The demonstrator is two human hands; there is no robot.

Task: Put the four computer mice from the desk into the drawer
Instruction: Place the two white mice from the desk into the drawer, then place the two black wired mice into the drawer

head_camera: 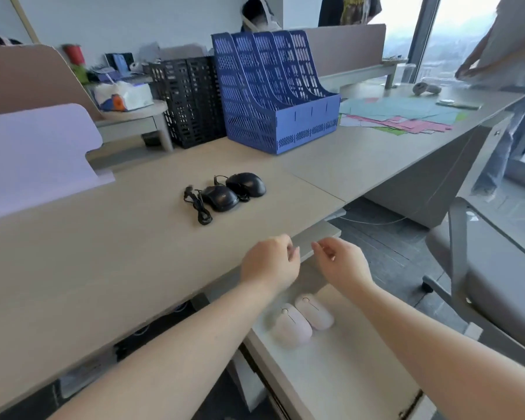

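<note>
Nowhere any readable writing: no brand legible on either black mouse, only a faint mark on the nearer one, too small to make out. Two pale pink mice (303, 319) side by side and touching in the open drawer (346, 374), below the desk's front edge. Two black corded mice on the desk (103, 268), nearer one (220, 197) just beside the farther one (246, 184), cords bundled at their left. Left hand (269, 262) and right hand (344, 262) both over the desk's front edge above the drawer, near each other but apart, fingers loosely curled, empty (nothing pinched or held). Bare desktop between hands and black mice. Blue file rack (273, 95) and black mesh bins (191, 98) well behind, coloured papers (406, 116) far right. Grey chair (482, 283) close to the drawer's right side.
</note>
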